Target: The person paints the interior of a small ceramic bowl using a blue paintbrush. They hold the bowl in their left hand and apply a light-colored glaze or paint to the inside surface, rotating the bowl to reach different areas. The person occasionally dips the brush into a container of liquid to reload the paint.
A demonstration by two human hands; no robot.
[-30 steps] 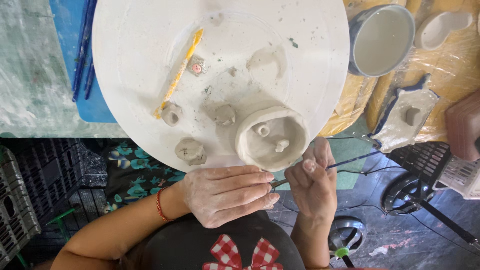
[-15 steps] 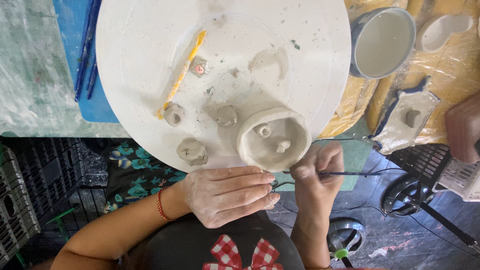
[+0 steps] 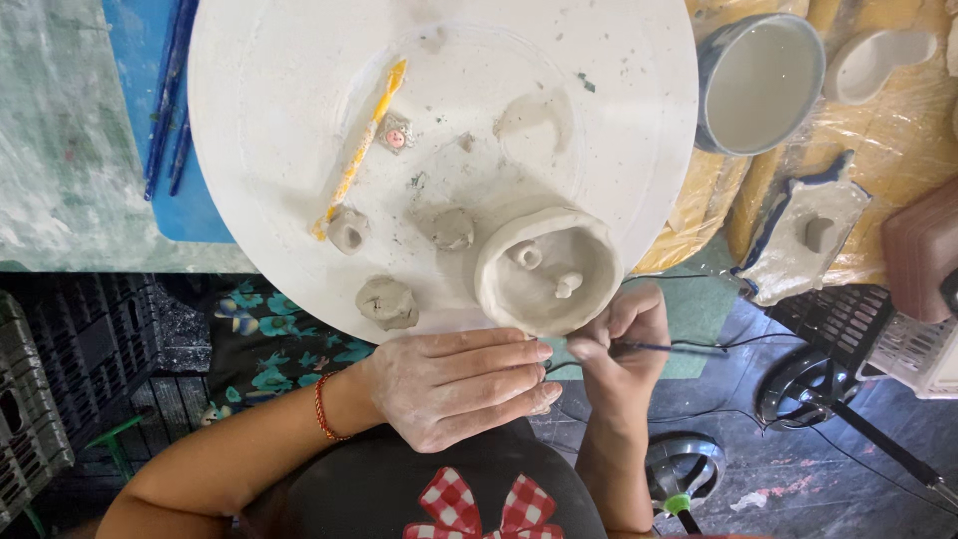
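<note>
While my left hand (image 3: pixel 454 384) lies flat with open fingers under the clay bowl (image 3: pixel 547 269) to steady it, my right hand (image 3: pixel 619 344) pinches a thin tool (image 3: pixel 664 348) at its wall.

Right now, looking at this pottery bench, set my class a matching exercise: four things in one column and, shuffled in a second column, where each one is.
Things
1. clay bowl
2. yellow modelling tool
3. blue-rimmed cup
4. thin dark tool

Places
A. off the white round board, past its right edge
B. pinched in the right hand, below the board's rim
C. on the board, at its near edge, just above the left hand
D. lying slantwise on the board's left half

Pairs: 1-C, 2-D, 3-A, 4-B
</note>
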